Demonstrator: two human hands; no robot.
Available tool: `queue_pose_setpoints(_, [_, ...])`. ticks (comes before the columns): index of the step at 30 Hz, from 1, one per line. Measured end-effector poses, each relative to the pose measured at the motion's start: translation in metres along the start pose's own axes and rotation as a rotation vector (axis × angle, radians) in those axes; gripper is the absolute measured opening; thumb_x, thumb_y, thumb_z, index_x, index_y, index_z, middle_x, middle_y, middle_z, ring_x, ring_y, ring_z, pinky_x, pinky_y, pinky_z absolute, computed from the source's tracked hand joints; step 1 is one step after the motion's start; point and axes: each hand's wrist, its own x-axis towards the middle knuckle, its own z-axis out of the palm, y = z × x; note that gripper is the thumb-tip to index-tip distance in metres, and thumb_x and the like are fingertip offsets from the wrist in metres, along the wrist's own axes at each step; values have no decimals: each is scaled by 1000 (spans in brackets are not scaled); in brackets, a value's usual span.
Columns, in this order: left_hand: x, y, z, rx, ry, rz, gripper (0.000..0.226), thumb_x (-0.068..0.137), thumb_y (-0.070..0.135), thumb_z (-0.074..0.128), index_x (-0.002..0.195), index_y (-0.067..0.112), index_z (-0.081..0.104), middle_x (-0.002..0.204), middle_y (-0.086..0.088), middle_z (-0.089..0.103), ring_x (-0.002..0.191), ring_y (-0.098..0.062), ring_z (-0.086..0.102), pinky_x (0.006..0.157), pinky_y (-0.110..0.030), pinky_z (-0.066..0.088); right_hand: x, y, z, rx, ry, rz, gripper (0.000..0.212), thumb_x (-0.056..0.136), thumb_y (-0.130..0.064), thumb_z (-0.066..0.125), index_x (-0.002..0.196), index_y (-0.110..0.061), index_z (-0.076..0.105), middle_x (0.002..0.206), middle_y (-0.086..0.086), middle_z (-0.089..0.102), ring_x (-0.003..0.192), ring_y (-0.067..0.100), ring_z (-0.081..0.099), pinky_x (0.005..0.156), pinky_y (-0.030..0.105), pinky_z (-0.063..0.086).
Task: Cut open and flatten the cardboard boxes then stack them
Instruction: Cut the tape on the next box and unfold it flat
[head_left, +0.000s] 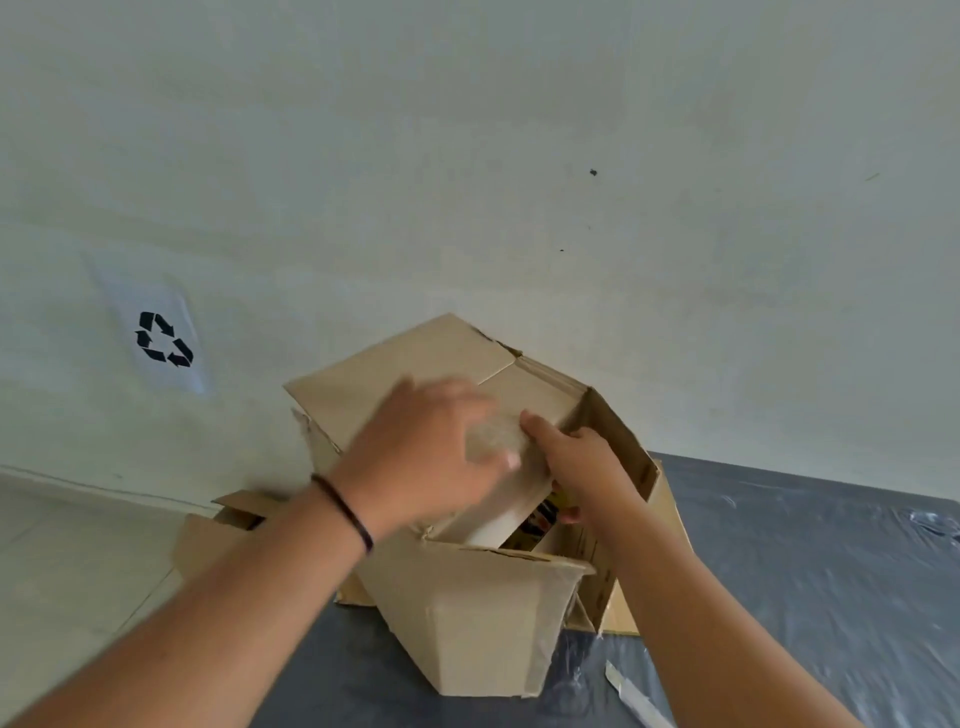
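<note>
While the view runs left to right, the first item is a recycling sign (165, 340), black arrows on a white sheet, fixed to the pale wall (519, 156). Below it, at the tabletop's left edge, lies a second piece of cardboard (208, 540), brown and partly hidden by the left forearm; whether it is already flat cannot be told.

Left hand (415, 457): blurred, wrist band visible, fingers curled around what looks like a crumpled wad of clear tape (491, 441), pinched above the box's upper flaps.

Cardboard box (467, 597): stands mid-frame on the dark, plastic-covered tabletop (805, 571), directly in front of both hands. Corrugated brown board, matte, edges torn, top flaps splayed open, near wall bowed outward. Something printed shows inside; too small to identify.

Right hand (576, 457): fingers hooked over the inner flap edge, gripping it, thumb down inside the opening.

Key relation: box opening lies just below and between the hands; left hand is over the far flap, right hand nearer the right wall. Judgement: tape removal in progress, flattening not yet done.

Far right, low: a pale narrow tool (631, 693), likely the cutter, lies on the tabletop near the right forearm, untouched, long axis running diagonally away from the box.
</note>
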Motion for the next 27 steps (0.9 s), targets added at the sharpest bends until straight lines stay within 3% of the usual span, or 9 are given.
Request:
queue_pose_setpoints(2, [-15, 3, 24, -29, -148, -59, 57, 86, 54, 56, 137, 30, 49, 146, 12, 41, 134, -8, 36, 115, -37, 25, -2, 14, 3, 185, -6, 104, 98, 71, -74, 60, 144, -14, 32, 131, 6, 51, 117, 30, 51, 96, 51, 46])
queue_pose_setpoints(5, [-16, -14, 33, -207, -90, -97, 54, 85, 48, 62, 135, 31, 52, 148, 14, 38, 136, -3, 32, 115, -23, 21, -3, 45, 7, 533, -181, 196, 109, 59, -78, 66, 145, -18, 34, 135, 10, 53, 120, 28, 53, 101, 52, 43])
queue_pose_setpoints(10, [-11, -24, 28, -323, -119, -106, 43, 80, 43, 70, 122, 36, 62, 136, 22, 45, 121, 10, 36, 100, -11, 22, -3, 59, 5, 776, -308, 285, 57, 71, -43, 77, 116, -16, 56, 109, 19, 63, 95, 34, 67, 86, 49, 54])
queue_pose_setpoints(15, [-4, -33, 28, -379, -63, -107, 37, 78, 43, 72, 113, 35, 67, 130, 21, 52, 121, 6, 42, 107, -21, 31, -12, 65, 9, 872, -268, 313, 65, 66, -26, 80, 123, -3, 58, 122, 17, 62, 103, 32, 64, 87, 48, 54])
queue_pose_setpoints(18, [-1, -36, 25, -335, 23, -100, 37, 79, 51, 67, 109, 30, 70, 120, 19, 57, 115, 1, 49, 105, -28, 40, -15, 63, -6, 908, -124, 178, 43, 78, -16, 76, 117, -7, 59, 108, 12, 70, 92, 25, 69, 75, 42, 58])
queue_pose_setpoints(20, [0, -30, 17, -278, 78, -81, 55, 74, 67, 56, 110, 28, 70, 115, 16, 61, 107, 2, 53, 98, -26, 46, -21, 53, -18, 895, -87, 101, 34, 81, -13, 73, 112, -12, 59, 106, 10, 71, 93, 27, 69, 82, 48, 56])
queue_pose_setpoints(23, [-7, -1, 1, -273, -181, -36, 86, 64, 84, 51, 138, 39, 45, 144, 20, 41, 126, 10, 32, 108, -19, 27, -31, 30, -26, 871, -61, 26, 31, 83, -12, 72, 111, -13, 58, 105, 10, 70, 93, 28, 68, 83, 50, 56])
queue_pose_setpoints(25, [-16, 22, -3, -112, -456, 28, 110, 58, 84, 56, 149, 45, 8, 153, 25, 4, 137, 7, -1, 116, -34, 6, -37, 17, -28, 837, -34, -27, 29, 85, -14, 70, 111, -13, 57, 103, 9, 69, 90, 25, 68, 78, 43, 58])
queue_pose_setpoints(27, [-22, 34, -1, 45, -541, 57, 121, 59, 82, 60, 147, 42, -12, 153, 24, -18, 141, -2, -19, 118, -45, -5, -41, 9, -30, 833, -38, -77, 28, 86, -14, 68, 111, -15, 57, 104, 7, 69, 91, 25, 68, 75, 39, 59])
